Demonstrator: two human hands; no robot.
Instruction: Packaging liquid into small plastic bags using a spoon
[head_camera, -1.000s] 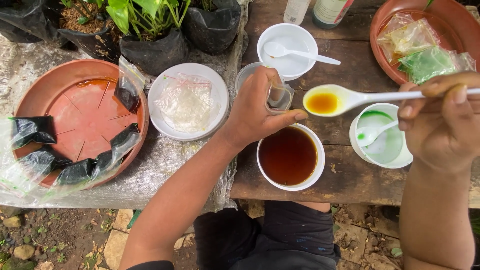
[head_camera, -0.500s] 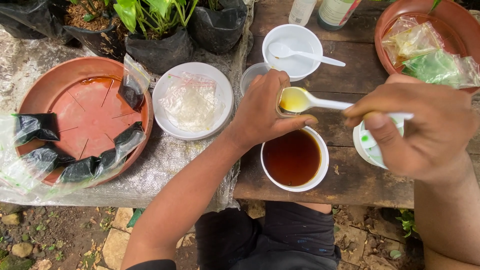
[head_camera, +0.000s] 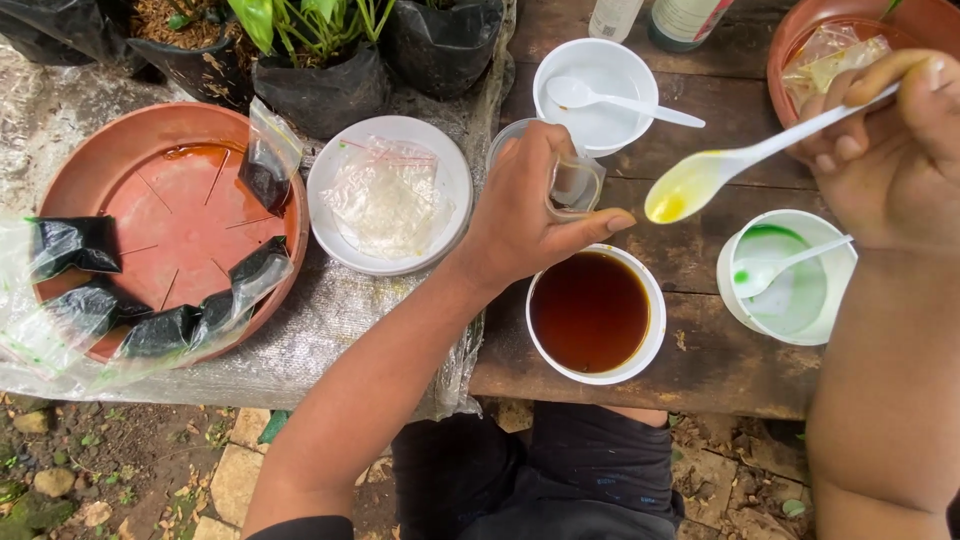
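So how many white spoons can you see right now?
3. One spoon is held in the right hand; one lies in the empty white bowl at the back; one sits in the green-stained bowl. Others may lie outside the view.

A single camera, worn on the person's head, looks almost straight down from close above the counter (head_camera: 720, 360). The far edge of the counter lies at the top of the frame, the person's lap and the ground at the bottom. The left hand (head_camera: 530, 215) enters from bottom centre, the right hand (head_camera: 890, 150) from the right edge, both filling much of the frame. There is only this one view, so no part of the scene is shared with another.
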